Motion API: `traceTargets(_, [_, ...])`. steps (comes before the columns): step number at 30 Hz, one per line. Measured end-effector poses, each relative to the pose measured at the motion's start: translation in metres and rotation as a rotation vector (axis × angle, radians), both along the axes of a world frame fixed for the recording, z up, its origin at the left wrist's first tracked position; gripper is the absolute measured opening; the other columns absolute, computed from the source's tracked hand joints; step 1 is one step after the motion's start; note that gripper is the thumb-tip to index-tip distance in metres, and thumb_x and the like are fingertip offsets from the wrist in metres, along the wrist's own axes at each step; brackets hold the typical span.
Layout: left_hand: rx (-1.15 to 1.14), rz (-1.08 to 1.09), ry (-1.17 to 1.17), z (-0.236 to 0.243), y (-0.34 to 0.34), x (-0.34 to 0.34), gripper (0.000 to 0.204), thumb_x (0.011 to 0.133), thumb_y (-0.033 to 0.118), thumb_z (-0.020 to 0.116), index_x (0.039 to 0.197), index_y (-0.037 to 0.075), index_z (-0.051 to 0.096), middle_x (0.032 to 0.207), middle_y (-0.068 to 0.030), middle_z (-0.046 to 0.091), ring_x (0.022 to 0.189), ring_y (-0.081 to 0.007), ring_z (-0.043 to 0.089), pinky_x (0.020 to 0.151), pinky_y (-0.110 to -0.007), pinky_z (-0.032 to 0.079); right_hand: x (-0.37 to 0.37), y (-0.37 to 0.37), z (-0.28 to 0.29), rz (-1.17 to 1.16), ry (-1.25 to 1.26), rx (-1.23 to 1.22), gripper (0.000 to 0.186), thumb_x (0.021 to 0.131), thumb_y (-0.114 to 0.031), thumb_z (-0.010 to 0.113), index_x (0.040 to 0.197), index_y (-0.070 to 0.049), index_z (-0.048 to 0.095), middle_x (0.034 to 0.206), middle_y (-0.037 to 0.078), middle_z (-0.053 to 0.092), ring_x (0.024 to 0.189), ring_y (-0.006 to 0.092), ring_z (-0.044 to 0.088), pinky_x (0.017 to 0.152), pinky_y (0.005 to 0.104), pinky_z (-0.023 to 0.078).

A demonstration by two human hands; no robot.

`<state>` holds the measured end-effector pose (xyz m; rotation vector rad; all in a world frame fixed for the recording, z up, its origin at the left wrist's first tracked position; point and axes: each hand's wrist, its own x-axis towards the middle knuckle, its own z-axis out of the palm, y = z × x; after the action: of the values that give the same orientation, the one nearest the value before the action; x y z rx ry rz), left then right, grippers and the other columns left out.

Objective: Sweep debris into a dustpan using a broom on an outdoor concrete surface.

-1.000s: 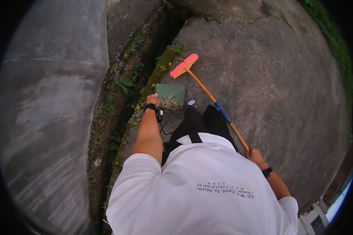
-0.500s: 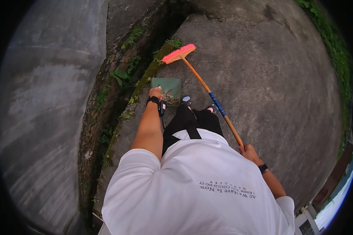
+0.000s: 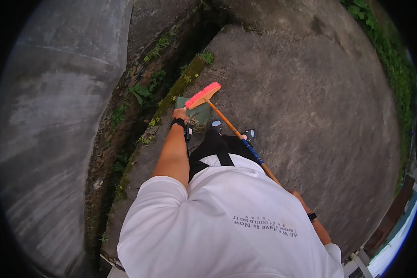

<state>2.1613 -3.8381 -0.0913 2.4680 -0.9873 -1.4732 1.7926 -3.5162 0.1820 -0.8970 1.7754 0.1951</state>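
My left hand [image 3: 179,114] is closed on the green dustpan [image 3: 200,113], whose handle is mostly hidden under the fist. Some dry litter [image 3: 198,127] shows in the pan near my feet. A push broom [image 3: 225,121] with pink bristles, an orange block and an orange pole with blue wrapping slants across in front of me. Its head [image 3: 204,95] overlaps the far part of the dustpan in view, close to my left hand; whether they touch I cannot tell. Near my right hip, my right hand [image 3: 297,196], partly hidden by my shirt, grips the pole's near end.
On my left a deep ditch [image 3: 136,120] with weeds runs beside a mossy concrete edge [image 3: 173,95]. Beyond it stands a smooth grey concrete surface [image 3: 55,116]. Rough concrete ground [image 3: 310,102] spreads ahead and right, with green plants [image 3: 389,60] along its far right side.
The broom head has come nearer and left, from beyond the dustpan to over it. My right hand has drawn back, partly behind my shirt. My left hand keeps its grip.
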Motion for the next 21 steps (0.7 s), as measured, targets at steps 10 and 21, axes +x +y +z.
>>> traceTargets(10, [-0.002,0.047,0.007,0.009,0.004,0.0,0.023,0.074,0.029,0.051,0.087,0.01,0.055,0.05,-0.0063,0.051,0.036,-0.0148,0.043,0.033,-0.027,0.035,-0.003,0.004,-0.048,-0.121,-0.004,-0.118,0.023,0.074,-0.016,0.048,0.075,0.007,0.05,0.053,0.015,0.049,0.041,0.0193,0.049,0.038,0.0316,0.037])
traceTargets(21, [0.022,-0.136,-0.001,-0.011,0.009,-0.006,0.022,0.075,0.028,0.049,0.083,0.009,0.057,0.051,-0.0084,0.052,0.036,-0.0162,0.045,0.035,-0.028,0.037,0.003,-0.011,-0.066,0.215,0.131,-0.137,0.023,0.073,-0.017,0.048,0.077,0.005,0.049,0.059,0.02,0.052,0.053,0.0304,0.052,0.05,0.0362,0.043])
